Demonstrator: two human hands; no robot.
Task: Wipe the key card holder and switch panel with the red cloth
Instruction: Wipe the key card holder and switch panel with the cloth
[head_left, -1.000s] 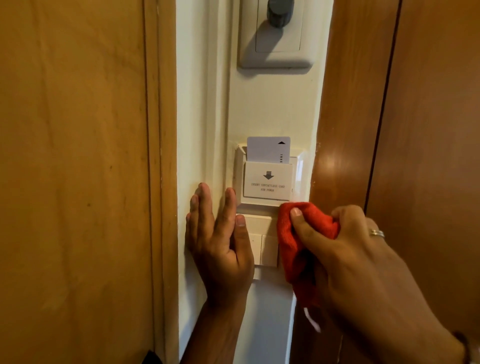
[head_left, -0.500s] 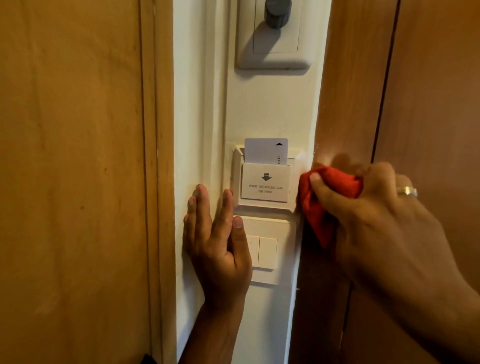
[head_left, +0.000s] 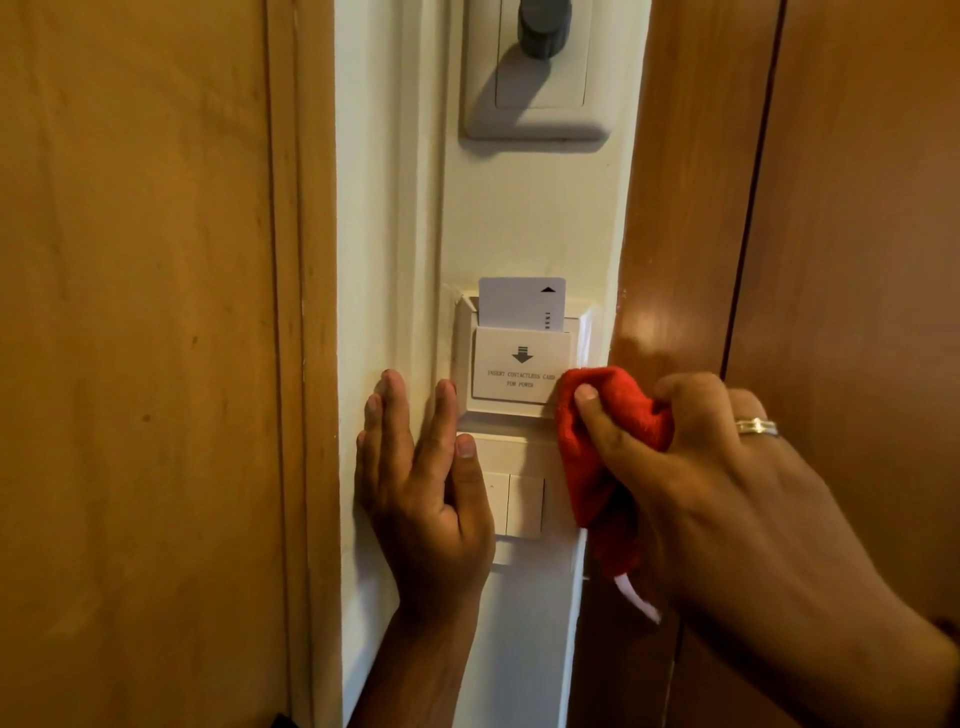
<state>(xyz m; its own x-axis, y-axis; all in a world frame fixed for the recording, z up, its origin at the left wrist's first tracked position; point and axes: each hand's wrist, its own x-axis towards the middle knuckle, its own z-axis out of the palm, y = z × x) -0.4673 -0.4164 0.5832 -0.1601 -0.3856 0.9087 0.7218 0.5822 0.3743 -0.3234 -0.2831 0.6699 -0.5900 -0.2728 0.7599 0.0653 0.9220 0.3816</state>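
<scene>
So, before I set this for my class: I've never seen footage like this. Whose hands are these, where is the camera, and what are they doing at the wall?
There is no machine here. A person wears one camera on the head, looking forward and down at their own hands. The right hand grips a bunched red cloth and presses it on the lower right corner of the key card holder, which has a white card in its slot. The left hand lies flat and open on the wall, its thumb over the switch panel below. A dial switch sits higher up.
</scene>
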